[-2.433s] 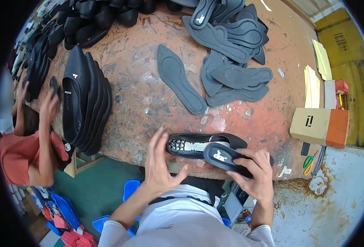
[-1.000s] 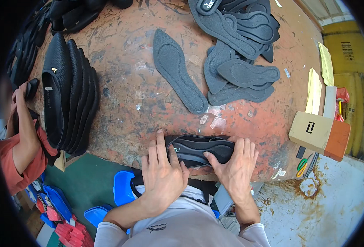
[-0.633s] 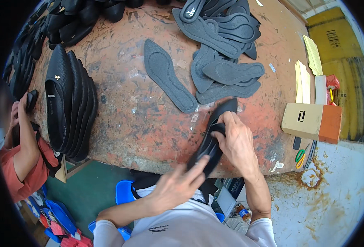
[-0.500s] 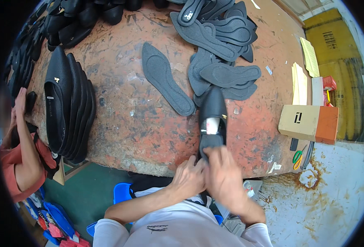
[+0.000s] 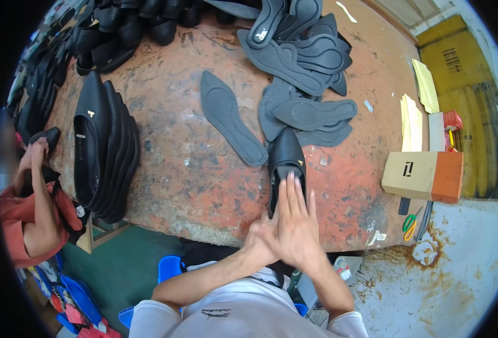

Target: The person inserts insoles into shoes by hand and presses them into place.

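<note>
A black pointed flat shoe (image 5: 285,149) with a small gold ornament lies at the table's front edge, toe pointing away from me. My left hand (image 5: 262,235) grips its heel end; its fingers are partly hidden. Over the shoe's opening lies my right hand (image 5: 297,225), fingers stretched out flat and reaching inside onto the dark lining. A single grey pointed insole (image 5: 230,115) rests on the table left of the toe. Beyond the toe, several grey insoles (image 5: 316,114) overlap, with a larger heap of insoles (image 5: 294,56) farther back.
Several nested black shoes (image 5: 103,152) stand at left; more black shoes (image 5: 128,28) crowd the far left. At right are a tan and orange box (image 5: 421,176), yellow papers (image 5: 411,124) and scissors (image 5: 409,226). A co-worker's hands (image 5: 35,153) handle a dark shoe at the left edge.
My right hand has gone from bent fingers at the heel to flat, stretched fingers farther into the shoe. The pale patch inside the shoe no longer shows. The view has shifted slightly.
</note>
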Demonstrator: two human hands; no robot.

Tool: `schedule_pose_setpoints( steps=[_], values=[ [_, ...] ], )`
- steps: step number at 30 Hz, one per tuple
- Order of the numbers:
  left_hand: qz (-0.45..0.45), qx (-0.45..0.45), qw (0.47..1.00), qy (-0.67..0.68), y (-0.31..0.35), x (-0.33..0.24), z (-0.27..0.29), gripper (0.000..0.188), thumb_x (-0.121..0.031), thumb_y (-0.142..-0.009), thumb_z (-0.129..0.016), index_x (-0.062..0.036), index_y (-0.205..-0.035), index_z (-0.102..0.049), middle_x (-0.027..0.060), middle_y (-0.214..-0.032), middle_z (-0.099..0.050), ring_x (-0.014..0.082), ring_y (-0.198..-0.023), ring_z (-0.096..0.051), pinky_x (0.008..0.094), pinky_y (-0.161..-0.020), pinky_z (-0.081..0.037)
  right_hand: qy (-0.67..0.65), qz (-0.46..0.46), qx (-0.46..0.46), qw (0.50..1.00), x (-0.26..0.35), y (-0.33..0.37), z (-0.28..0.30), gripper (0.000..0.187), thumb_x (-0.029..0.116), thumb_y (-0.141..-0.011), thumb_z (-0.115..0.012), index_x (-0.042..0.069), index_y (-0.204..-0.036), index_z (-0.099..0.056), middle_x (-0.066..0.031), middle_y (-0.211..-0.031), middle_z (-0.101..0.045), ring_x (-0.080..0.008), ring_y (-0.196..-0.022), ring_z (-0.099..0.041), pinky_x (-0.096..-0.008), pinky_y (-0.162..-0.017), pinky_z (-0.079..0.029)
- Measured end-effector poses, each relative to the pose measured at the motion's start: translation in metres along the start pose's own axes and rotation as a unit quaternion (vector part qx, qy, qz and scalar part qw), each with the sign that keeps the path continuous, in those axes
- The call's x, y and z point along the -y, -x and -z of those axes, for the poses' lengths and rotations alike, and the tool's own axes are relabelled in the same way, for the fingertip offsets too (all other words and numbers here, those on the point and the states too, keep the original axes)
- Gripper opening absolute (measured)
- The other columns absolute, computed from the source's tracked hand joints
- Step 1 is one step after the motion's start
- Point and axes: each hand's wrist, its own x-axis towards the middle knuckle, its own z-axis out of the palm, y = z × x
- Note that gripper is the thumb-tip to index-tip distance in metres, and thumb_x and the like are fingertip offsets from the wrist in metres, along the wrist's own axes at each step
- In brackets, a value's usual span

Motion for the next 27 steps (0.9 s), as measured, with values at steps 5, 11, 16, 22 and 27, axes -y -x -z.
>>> schedule_pose_setpoints(
  steps=[5, 11, 16, 22, 27],
  values=[
    [0.038, 0.125, 0.991, -0.040, -0.005, 0.001, 0.002, 0.068, -0.047, -0.097, -0.069, -0.0083, -0.152, -0.057, 0.0260, -0.144, -0.064, 0.0385, -0.126, -0.068, 0.0546, -0.094, -0.059, 0.017, 0.035, -0.070, 0.997, -0.019, -0.025, -0.021, 0.110, 0.071, -0.096, -0.061, -0.016, -0.159, -0.037, -0.0337, -0.168, -0.037, -0.0454, -0.159, -0.034, -0.0636, -0.130, -0.018],
    [-0.034, -0.015, 0.999, -0.004, -0.001, 0.000, 0.002, 0.073, -0.046, -0.097, -0.071, -0.0009, -0.152, -0.054, 0.0292, -0.140, -0.065, 0.0452, -0.121, -0.068, 0.0590, -0.098, -0.057, -0.001, -0.017, 0.080, 0.997, -0.002, -0.055, 0.019, 0.111, 0.069, -0.096, -0.064, -0.018, -0.159, -0.035, -0.0384, -0.168, -0.033, -0.0487, -0.159, -0.031, -0.0611, -0.131, -0.018],
    [-0.047, -0.015, 0.998, -0.038, -0.005, 0.002, 0.006, 0.054, -0.042, -0.089, -0.078, 0.0002, -0.122, -0.072, 0.0256, -0.111, -0.075, 0.0391, -0.101, -0.075, 0.0587, -0.078, -0.061, 0.025, 0.030, -0.009, 0.999, 0.007, -0.051, 0.022, 0.112, 0.073, -0.097, -0.058, -0.020, -0.156, -0.038, -0.0402, -0.167, -0.033, -0.0521, -0.159, -0.029, -0.0659, -0.129, -0.017],
    [-0.015, 0.038, 0.996, -0.074, -0.001, 0.005, 0.002, 0.064, -0.048, -0.093, -0.076, 0.0008, -0.134, -0.068, 0.0298, -0.112, -0.075, 0.0477, -0.094, -0.075, 0.0584, -0.081, -0.061, -0.006, -0.033, 0.007, 0.999, -0.011, -0.057, -0.016, 0.112, 0.076, -0.095, -0.059, -0.022, -0.148, -0.043, -0.0397, -0.152, -0.050, -0.0501, -0.147, -0.046, -0.0655, -0.130, -0.016],
    [-0.050, -0.024, 0.996, -0.068, -0.002, 0.004, 0.001, 0.069, -0.054, -0.094, -0.074, 0.0049, -0.129, -0.068, 0.0316, -0.112, -0.071, 0.0498, -0.094, -0.073, 0.0589, -0.081, -0.061, 0.087, 0.022, -0.139, 0.986, -0.032, -0.082, -0.038, 0.108, 0.079, -0.095, -0.057, -0.022, -0.134, -0.057, -0.0386, -0.128, -0.066, -0.0457, -0.134, -0.060, -0.0658, -0.130, -0.015]
  ],
)
